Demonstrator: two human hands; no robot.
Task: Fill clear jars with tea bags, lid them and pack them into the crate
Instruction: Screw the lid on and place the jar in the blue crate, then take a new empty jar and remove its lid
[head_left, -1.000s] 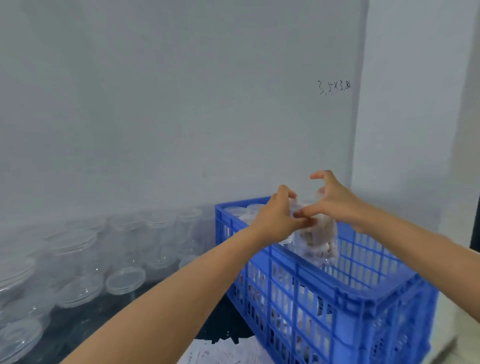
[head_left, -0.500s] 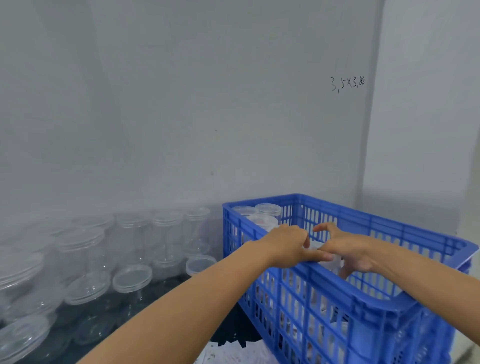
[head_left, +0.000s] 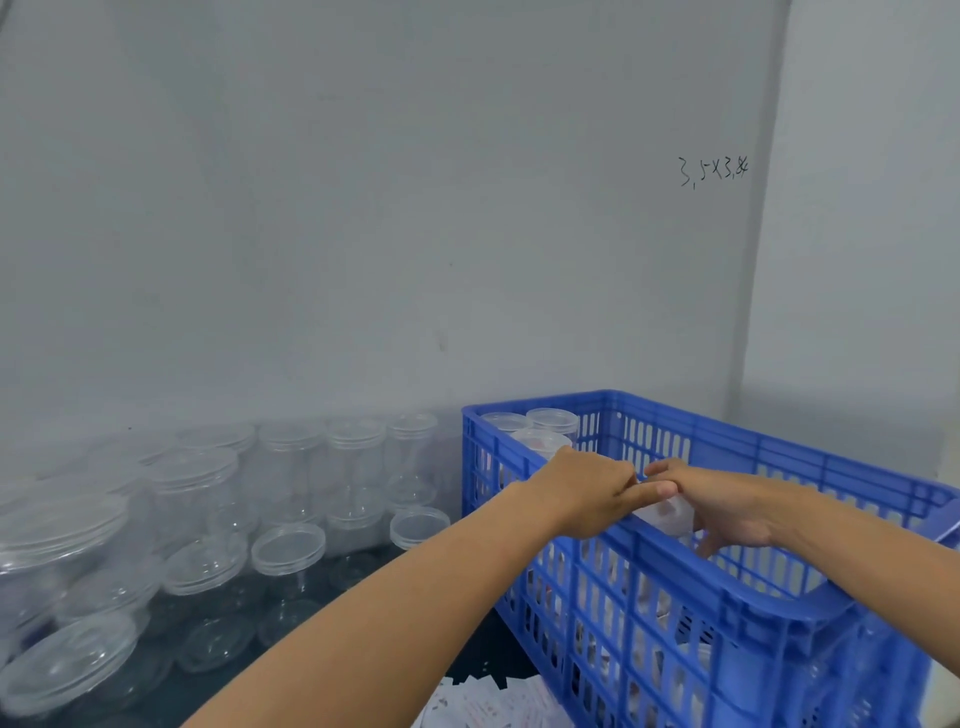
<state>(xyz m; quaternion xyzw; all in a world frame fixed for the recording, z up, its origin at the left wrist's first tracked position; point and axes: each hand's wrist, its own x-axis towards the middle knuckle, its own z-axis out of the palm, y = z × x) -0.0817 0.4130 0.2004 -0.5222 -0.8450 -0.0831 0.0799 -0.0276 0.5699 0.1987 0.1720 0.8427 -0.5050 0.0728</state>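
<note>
Both hands' fingers (head_left: 657, 488) grasp lidded jar (head_left: 670, 514) just inside crate (head_left: 727, 597) rim.

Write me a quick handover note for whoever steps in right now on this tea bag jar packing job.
Left hand: over the near rim of the blue slatted plastic crate, fingers on the lidded clear plastic jar of tea bags.
Right hand: inside the crate, fingers curled round that same jar, not yet let go.
Done: at least three lidded jars stand in the crate's far left corner, more filled ones show through the slats.
Left: release this jar, then fill and lid more from the empty clear jars left of the crate, using the loose white tea bag sachets at the bottom edge.
</note>
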